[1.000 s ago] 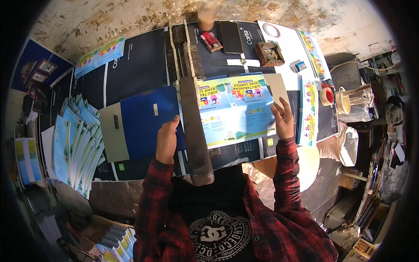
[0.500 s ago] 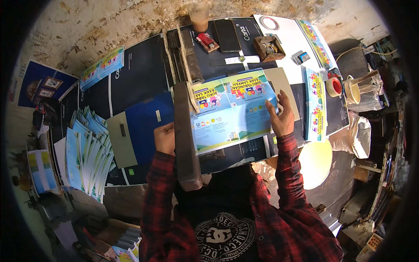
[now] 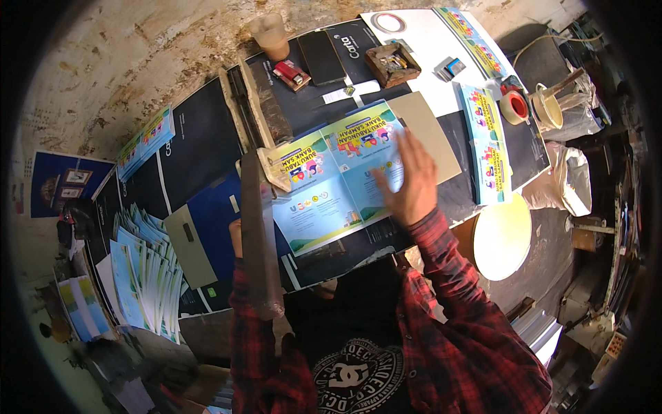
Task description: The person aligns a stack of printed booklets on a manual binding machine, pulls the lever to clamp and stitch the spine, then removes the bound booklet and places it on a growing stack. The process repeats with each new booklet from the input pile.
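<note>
A printed blue, green and yellow booklet sheet [image 3: 324, 200] lies on the dark work board, its left edge at the paper cutter's metal frame [image 3: 252, 114]. My right hand [image 3: 414, 181] is over the sheet's right side with its fingers stretched out; whether it presses on the paper is hard to see. The cutter's long dark arm [image 3: 261, 241] crosses in front of my left hand [image 3: 236, 238], hiding its fingers. A grey-beige board [image 3: 429, 138] lies to the right, partly under the sheet.
Fanned printed sheets [image 3: 148, 276] pile up at the left, beside a blue-and-grey board [image 3: 207, 228]. At the back stand a glass of brown drink [image 3: 270, 40], a phone [image 3: 321, 58] and a wooden ashtray [image 3: 392, 65]. Red-rimmed tape [image 3: 514, 107] sits near more printed strips [image 3: 486, 145].
My right hand has moved from the sheet's right edge to over its right side, fingers straighter. My left hand is now mostly covered by the cutter arm. The whole view has shifted.
</note>
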`<action>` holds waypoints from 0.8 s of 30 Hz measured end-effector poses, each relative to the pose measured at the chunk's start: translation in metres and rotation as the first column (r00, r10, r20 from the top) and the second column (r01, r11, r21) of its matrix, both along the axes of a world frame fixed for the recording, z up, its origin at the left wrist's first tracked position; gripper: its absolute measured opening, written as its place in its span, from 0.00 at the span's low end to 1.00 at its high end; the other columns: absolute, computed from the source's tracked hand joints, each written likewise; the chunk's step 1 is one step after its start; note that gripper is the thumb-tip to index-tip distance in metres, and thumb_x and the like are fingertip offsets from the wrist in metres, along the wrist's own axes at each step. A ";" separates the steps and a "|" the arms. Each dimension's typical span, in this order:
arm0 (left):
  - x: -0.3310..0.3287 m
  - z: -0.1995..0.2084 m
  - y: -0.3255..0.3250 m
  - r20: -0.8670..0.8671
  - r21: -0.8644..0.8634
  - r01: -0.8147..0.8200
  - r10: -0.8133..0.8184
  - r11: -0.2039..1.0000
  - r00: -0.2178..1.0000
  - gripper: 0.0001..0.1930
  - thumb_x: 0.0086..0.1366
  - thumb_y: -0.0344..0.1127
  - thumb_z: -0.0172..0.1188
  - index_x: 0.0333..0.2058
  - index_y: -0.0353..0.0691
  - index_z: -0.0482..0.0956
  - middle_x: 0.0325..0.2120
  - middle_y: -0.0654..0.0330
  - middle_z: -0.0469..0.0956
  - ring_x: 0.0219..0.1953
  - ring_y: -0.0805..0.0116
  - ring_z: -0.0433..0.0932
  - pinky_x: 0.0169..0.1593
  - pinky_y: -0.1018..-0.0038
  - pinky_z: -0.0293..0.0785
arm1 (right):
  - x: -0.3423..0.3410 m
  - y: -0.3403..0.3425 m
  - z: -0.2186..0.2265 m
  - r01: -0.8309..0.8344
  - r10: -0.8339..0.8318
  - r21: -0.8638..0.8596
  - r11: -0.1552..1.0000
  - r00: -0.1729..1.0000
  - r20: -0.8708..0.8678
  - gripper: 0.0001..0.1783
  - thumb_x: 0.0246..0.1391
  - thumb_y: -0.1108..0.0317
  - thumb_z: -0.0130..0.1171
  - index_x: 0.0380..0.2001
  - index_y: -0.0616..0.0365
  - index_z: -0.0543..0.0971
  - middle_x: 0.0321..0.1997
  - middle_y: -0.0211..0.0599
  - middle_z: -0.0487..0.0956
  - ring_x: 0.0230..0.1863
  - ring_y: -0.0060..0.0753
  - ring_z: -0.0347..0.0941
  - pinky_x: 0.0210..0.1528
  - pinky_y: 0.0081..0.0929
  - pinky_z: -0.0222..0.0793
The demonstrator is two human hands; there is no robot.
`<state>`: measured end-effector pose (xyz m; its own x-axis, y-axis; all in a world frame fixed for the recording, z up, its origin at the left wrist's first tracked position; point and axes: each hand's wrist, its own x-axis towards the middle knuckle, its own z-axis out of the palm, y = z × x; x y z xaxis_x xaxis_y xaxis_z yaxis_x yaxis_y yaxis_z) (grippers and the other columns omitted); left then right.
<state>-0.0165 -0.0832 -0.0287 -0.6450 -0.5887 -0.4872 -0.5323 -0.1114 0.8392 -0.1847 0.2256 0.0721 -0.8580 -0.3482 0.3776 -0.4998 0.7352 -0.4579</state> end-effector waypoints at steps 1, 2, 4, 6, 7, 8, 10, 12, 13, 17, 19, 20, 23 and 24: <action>-0.002 0.003 0.000 0.019 0.059 -0.002 0.000 0.998 1.000 0.18 0.63 0.47 0.65 0.43 0.40 0.78 0.20 0.69 0.72 0.12 0.83 0.58 0.16 0.81 0.56 | 0.008 -0.009 -0.002 -0.038 0.039 0.063 0.997 0.999 0.000 0.43 0.48 0.55 0.68 0.65 0.57 0.64 0.68 0.50 0.64 0.68 0.52 0.60 0.66 0.50 0.55; -0.006 0.006 0.000 0.034 0.105 0.001 -0.004 0.994 0.999 0.17 0.63 0.47 0.65 0.43 0.40 0.78 0.19 0.70 0.72 0.11 0.84 0.58 0.16 0.81 0.55 | 0.016 -0.018 -0.005 -0.075 0.075 0.126 0.989 0.997 0.004 0.43 0.49 0.54 0.67 0.66 0.56 0.64 0.70 0.49 0.62 0.70 0.51 0.58 0.68 0.51 0.53; -0.001 0.010 -0.003 0.068 0.156 -0.026 0.015 0.987 0.998 0.17 0.63 0.47 0.65 0.42 0.41 0.79 0.18 0.71 0.70 0.11 0.84 0.57 0.16 0.81 0.54 | 0.028 -0.040 -0.007 -0.142 0.135 0.105 0.984 0.989 0.067 0.40 0.52 0.52 0.64 0.66 0.54 0.65 0.71 0.48 0.61 0.72 0.50 0.56 0.70 0.52 0.49; 0.003 0.014 -0.007 0.089 0.179 -0.042 0.026 0.983 0.996 0.16 0.63 0.47 0.65 0.41 0.42 0.79 0.17 0.72 0.68 0.11 0.84 0.56 0.16 0.82 0.53 | 0.033 -0.056 -0.014 -0.164 0.158 0.087 0.983 0.985 0.073 0.38 0.56 0.50 0.60 0.66 0.54 0.65 0.72 0.48 0.60 0.72 0.50 0.54 0.71 0.53 0.46; 0.002 0.015 -0.008 0.095 0.191 -0.044 0.026 0.981 0.995 0.16 0.63 0.47 0.65 0.41 0.42 0.79 0.17 0.72 0.68 0.11 0.84 0.56 0.16 0.82 0.53 | 0.032 -0.062 -0.019 -0.155 0.149 0.086 0.984 0.986 0.070 0.38 0.57 0.49 0.59 0.66 0.54 0.64 0.72 0.48 0.60 0.73 0.50 0.54 0.72 0.53 0.45; 0.002 0.016 -0.009 0.102 0.202 -0.050 0.030 0.978 0.994 0.16 0.63 0.47 0.65 0.40 0.42 0.79 0.16 0.73 0.67 0.11 0.85 0.56 0.15 0.82 0.53 | 0.030 -0.067 -0.024 -0.148 0.143 0.084 0.985 0.987 0.067 0.38 0.59 0.48 0.58 0.67 0.53 0.63 0.72 0.48 0.60 0.73 0.50 0.53 0.72 0.53 0.44; 0.005 0.018 -0.009 0.116 0.221 -0.064 0.039 0.973 0.992 0.15 0.63 0.47 0.65 0.39 0.43 0.79 0.15 0.74 0.65 0.11 0.85 0.55 0.15 0.82 0.52 | 0.029 -0.074 -0.035 -0.126 0.118 0.138 0.982 0.991 0.063 0.37 0.61 0.45 0.53 0.67 0.53 0.64 0.72 0.48 0.59 0.73 0.51 0.52 0.73 0.53 0.42; -0.004 0.014 -0.007 0.119 0.252 -0.053 0.024 0.966 0.993 0.15 0.63 0.48 0.66 0.39 0.44 0.79 0.14 0.75 0.64 0.11 0.85 0.55 0.15 0.82 0.51 | 0.023 -0.074 -0.047 -0.077 0.067 0.175 0.982 0.996 0.063 0.37 0.61 0.44 0.52 0.67 0.53 0.64 0.72 0.48 0.59 0.73 0.51 0.52 0.73 0.53 0.43; -0.008 0.012 -0.007 0.119 0.265 -0.046 0.014 0.963 0.993 0.14 0.63 0.48 0.66 0.38 0.44 0.79 0.14 0.75 0.63 0.11 0.85 0.54 0.15 0.82 0.50 | 0.022 -0.073 -0.053 -0.066 0.058 0.169 0.983 0.997 0.054 0.37 0.61 0.44 0.52 0.67 0.54 0.64 0.72 0.48 0.59 0.73 0.51 0.52 0.73 0.53 0.43; 0.003 0.010 -0.007 0.111 0.230 -0.076 0.052 0.970 0.993 0.13 0.63 0.47 0.66 0.37 0.45 0.80 0.12 0.77 0.59 0.10 0.86 0.53 0.14 0.83 0.48 | 0.026 -0.074 -0.056 -0.092 0.085 0.129 0.987 0.995 0.058 0.37 0.61 0.43 0.51 0.67 0.54 0.64 0.72 0.49 0.59 0.74 0.51 0.52 0.73 0.53 0.43; -0.001 0.021 0.001 0.108 0.200 -0.088 0.067 0.976 0.992 0.12 0.63 0.45 0.67 0.36 0.44 0.80 0.12 0.77 0.61 0.10 0.86 0.53 0.15 0.83 0.48 | 0.026 -0.076 -0.056 -0.085 0.079 0.130 0.988 0.995 0.058 0.38 0.61 0.42 0.51 0.67 0.55 0.64 0.72 0.48 0.60 0.74 0.50 0.52 0.73 0.52 0.43; -0.004 0.027 0.004 0.140 0.203 -0.093 0.065 0.975 0.988 0.12 0.63 0.45 0.67 0.36 0.44 0.80 0.12 0.77 0.61 0.10 0.86 0.53 0.15 0.83 0.48 | 0.026 -0.074 -0.057 -0.082 0.074 0.129 0.988 0.995 0.063 0.38 0.61 0.42 0.51 0.67 0.55 0.64 0.72 0.48 0.60 0.74 0.50 0.52 0.73 0.52 0.43; -0.015 0.053 0.021 0.187 0.206 -0.111 0.073 0.972 0.980 0.10 0.63 0.42 0.67 0.36 0.43 0.81 0.12 0.77 0.61 0.10 0.86 0.53 0.15 0.83 0.48 | 0.025 -0.075 -0.057 -0.082 0.074 0.123 0.989 0.995 0.071 0.39 0.60 0.41 0.51 0.67 0.55 0.63 0.71 0.47 0.60 0.74 0.50 0.52 0.73 0.52 0.43; -0.018 0.060 0.029 0.169 0.213 -0.113 0.077 0.970 0.983 0.10 0.63 0.42 0.68 0.36 0.43 0.81 0.12 0.77 0.61 0.10 0.86 0.53 0.15 0.83 0.49 | 0.023 -0.073 -0.057 -0.082 0.074 0.127 0.988 0.995 0.067 0.40 0.60 0.41 0.51 0.67 0.55 0.63 0.71 0.47 0.61 0.74 0.50 0.52 0.73 0.52 0.43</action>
<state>-0.0349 -0.0541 0.0316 -0.4955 -0.5100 -0.7032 -0.6339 -0.3411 0.6941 -0.1613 0.1526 0.0152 -0.8465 -0.4575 0.2722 -0.5318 0.7501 -0.3931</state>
